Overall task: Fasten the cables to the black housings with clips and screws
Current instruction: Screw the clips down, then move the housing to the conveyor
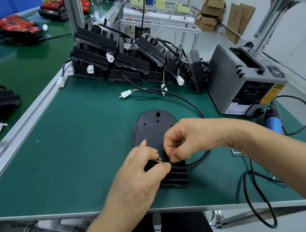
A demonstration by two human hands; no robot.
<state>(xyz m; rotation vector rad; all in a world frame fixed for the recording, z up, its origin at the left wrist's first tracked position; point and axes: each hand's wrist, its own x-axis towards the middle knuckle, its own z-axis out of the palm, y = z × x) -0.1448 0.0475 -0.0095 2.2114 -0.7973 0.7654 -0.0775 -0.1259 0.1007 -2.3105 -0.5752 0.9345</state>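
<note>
Over the flat black oval plastic housing on the green mat, the left hand pinches thin yellow wires and the right hand pinches the thick black cable, so a hard tug might strain the wires.

Grey tape dispenser right; cardboard boxes behind; red units far left.

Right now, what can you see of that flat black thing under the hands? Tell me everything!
The black housing looks like matte plastic: a long flat plate, rounded at the far end, with small holes and a post there, stepped ridges nearest. It lies flat on the green mat. The left hand and right hand pinch a black cable that curves across it.
</note>
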